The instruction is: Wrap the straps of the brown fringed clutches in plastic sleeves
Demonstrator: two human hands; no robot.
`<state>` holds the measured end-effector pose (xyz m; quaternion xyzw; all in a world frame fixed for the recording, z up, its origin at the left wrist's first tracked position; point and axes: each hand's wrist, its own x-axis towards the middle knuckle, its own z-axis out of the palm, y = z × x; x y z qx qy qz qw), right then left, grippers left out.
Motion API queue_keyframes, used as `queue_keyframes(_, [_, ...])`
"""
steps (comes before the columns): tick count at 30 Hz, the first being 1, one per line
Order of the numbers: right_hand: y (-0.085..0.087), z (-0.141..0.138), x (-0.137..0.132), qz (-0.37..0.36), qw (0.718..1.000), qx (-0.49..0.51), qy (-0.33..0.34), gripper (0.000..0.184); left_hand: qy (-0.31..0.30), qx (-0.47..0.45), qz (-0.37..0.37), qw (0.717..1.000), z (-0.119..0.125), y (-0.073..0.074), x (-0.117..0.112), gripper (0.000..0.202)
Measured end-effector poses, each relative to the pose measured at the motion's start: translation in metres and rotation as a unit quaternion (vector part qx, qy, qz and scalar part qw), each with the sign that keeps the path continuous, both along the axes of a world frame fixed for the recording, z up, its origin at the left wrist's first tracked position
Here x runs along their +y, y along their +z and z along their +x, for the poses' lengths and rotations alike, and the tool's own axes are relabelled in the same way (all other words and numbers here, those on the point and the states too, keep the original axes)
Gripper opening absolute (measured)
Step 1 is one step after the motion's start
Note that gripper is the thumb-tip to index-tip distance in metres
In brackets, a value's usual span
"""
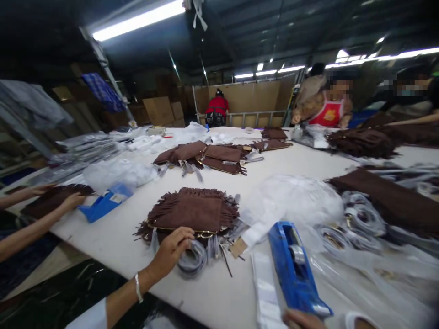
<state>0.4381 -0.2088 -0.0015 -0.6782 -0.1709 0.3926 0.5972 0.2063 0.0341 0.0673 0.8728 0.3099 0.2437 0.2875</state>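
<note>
A brown fringed bag (202,212) with a gold zip lies in front of me, on top of more brown fringe. At its near edge my left hand (169,253), with a bracelet on the wrist, has its fingers bent and closed on the upper edge of a coiled strap (192,260) in clear wrap. A cardboard tag (239,247) hangs beside the coil. My right hand (303,318) shows only partly at the bottom edge, next to the near end of a blue tape dispenser (297,267); its fingers are mostly cut off.
Clear plastic bags (295,198), wrapped strap coils (363,217) and a brown piece (387,194) lie to the right. More brown bags (216,155) are piled ahead. At left, a co-worker's hands (72,201) touch a brown fringed bag near another blue dispenser (106,201). People stand across the table.
</note>
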Motion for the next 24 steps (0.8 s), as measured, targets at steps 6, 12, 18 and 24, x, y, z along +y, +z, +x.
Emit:
queue_keyframes(6, [0.034, -0.071, 0.09, 0.119, 0.734, -0.543, 0.389, 0.051, 0.048, 0.118, 0.215, 0.968, -0.044, -0.005, 0.038, 0.029])
queue_keyframes(12, [0.039, -0.1, 0.155, 0.054, 0.555, -0.718, 0.416, 0.025, -0.029, 0.209, 0.243, 0.947, -0.042, -0.009, 0.088, 0.016])
queue_keyframes(18, [0.098, -0.097, 0.15, 0.028, 0.657, -0.613, 0.437, 0.009, -0.093, 0.168, 0.222, 0.956, -0.04, 0.01, 0.129, 0.023])
queue_keyframes(24, [0.143, -0.122, 0.177, 0.012, 0.636, -0.644, 0.424, 0.014, -0.092, 0.112, 0.241, 0.96, -0.037, 0.02, 0.141, 0.024])
